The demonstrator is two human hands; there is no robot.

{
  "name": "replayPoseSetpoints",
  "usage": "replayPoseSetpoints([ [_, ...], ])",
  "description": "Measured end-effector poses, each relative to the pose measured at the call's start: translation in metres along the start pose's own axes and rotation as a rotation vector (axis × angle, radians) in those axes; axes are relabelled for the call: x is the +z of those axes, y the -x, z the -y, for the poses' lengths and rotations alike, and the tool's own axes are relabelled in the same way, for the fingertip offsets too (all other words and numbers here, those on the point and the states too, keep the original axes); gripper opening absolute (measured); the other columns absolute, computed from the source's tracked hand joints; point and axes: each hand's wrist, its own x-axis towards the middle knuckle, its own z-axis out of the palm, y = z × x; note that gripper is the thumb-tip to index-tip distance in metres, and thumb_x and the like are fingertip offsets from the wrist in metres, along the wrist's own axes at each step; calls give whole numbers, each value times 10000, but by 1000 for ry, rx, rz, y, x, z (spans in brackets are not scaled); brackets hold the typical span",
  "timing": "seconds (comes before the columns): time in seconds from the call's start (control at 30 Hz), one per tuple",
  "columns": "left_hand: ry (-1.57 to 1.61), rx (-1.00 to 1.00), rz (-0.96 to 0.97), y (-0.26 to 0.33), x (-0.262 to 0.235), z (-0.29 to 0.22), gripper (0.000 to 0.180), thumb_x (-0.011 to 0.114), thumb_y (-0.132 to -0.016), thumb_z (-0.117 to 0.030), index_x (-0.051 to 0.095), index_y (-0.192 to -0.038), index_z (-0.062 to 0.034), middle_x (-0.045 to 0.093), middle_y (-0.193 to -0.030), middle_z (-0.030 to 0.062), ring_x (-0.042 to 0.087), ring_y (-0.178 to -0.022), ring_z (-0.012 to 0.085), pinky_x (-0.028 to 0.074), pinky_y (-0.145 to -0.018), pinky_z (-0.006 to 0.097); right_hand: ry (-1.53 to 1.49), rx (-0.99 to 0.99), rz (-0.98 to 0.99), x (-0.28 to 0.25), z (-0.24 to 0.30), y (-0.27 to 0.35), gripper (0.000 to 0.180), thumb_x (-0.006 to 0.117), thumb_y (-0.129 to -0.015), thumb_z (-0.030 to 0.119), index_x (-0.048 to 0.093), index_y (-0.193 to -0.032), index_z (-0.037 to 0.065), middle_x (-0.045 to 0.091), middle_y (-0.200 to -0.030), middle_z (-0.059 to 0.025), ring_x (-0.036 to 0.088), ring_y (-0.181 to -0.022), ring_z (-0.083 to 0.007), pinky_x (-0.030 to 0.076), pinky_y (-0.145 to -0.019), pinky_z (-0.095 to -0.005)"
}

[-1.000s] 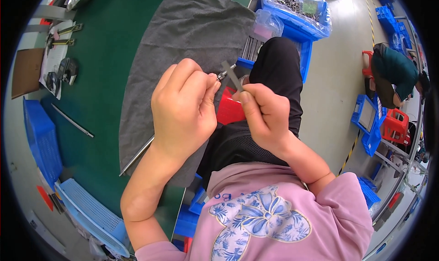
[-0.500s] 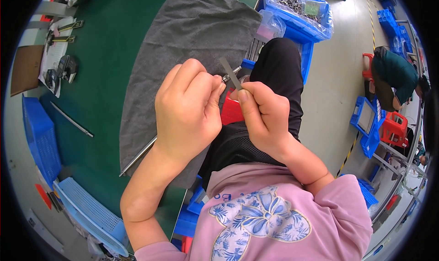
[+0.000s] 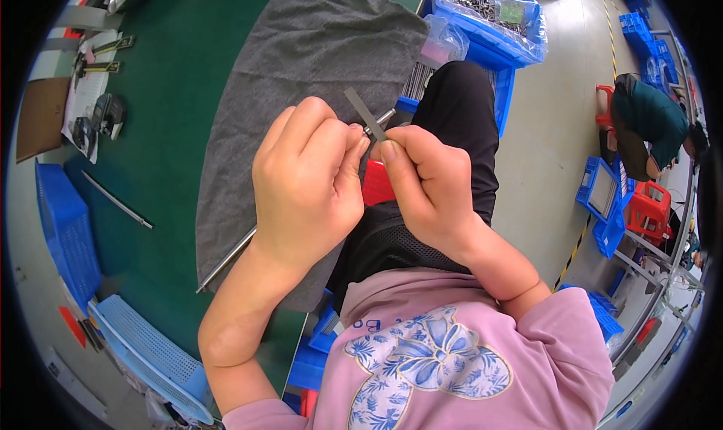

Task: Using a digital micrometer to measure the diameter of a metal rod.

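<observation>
Gray cloth (image 3: 301, 61) lies on the green table (image 3: 162, 136). Left hand (image 3: 307, 181), over the cloth, is curled, pinching a metal rod (image 3: 387, 117); tip sticks out near the cloth's right edge. Right hand (image 3: 435, 178), just right of the cloth, pinches a flat gray strip (image 3: 364, 114) crossing the rod; can't tell if touching. Rod section (image 3: 226, 261) at cloth's lower left, behind left forearm (image 3: 245, 302); can't tell if same piece.

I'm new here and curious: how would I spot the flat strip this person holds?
Find the dark grey cloth on the green table. Near the cloth's right edge, the right hand pinches the flat strip by its lower end. It is dull and flat, whereas the metal piece it crosses, held in the left hand, is shiny and round.
</observation>
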Motion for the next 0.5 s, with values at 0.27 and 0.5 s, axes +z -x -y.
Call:
replayPoseSetpoints([
  [0.27,-10,1,20,0,0,0,143,656,-647,42,526,-688,0,478,-695,88,486,-605,258,393,-516,351,42,7,-4,-1,-2,5,23,562,-824,21,565,-818,-1,615,-644,-109,642,-568,-219,463,-474,-293],
  [0.5,-23,-2,7,2,-1,-1,146,658,-651,36,523,-689,-4,472,-695,83,486,-605,255,393,-517,349,103,-24,-40,2,-4,10,33,583,-807,28,556,-812,8,600,-610,-96,621,-536,-237,448,-458,-298],
])
